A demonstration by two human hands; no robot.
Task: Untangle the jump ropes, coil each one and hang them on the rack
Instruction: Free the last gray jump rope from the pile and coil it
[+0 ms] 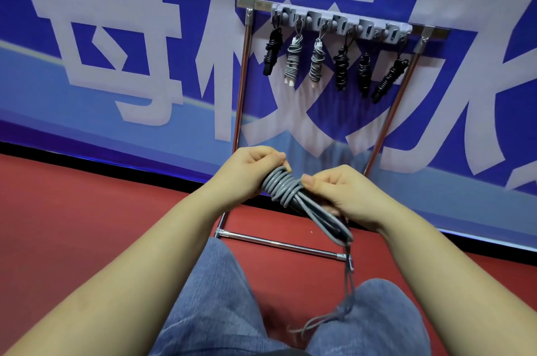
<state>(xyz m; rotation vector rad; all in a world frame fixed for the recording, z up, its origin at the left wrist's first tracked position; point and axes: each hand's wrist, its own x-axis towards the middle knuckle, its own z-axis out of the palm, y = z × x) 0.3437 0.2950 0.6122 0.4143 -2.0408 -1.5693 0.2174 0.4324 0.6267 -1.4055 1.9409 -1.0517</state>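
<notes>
Knees below both hands. Left hand closed on the grey rope coil's top; right hand pinches the wraps, apparently binding the bundle. Loose tail dangles beneath. Rack beyond the hands carries six coils.

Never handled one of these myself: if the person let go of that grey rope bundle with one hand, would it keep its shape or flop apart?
Probably floppy: the grey rope has a loose tail drooping limply toward the knees. The wraps would likely loosen, since both the left hand and right hand are pinching them. It looks light.
</notes>
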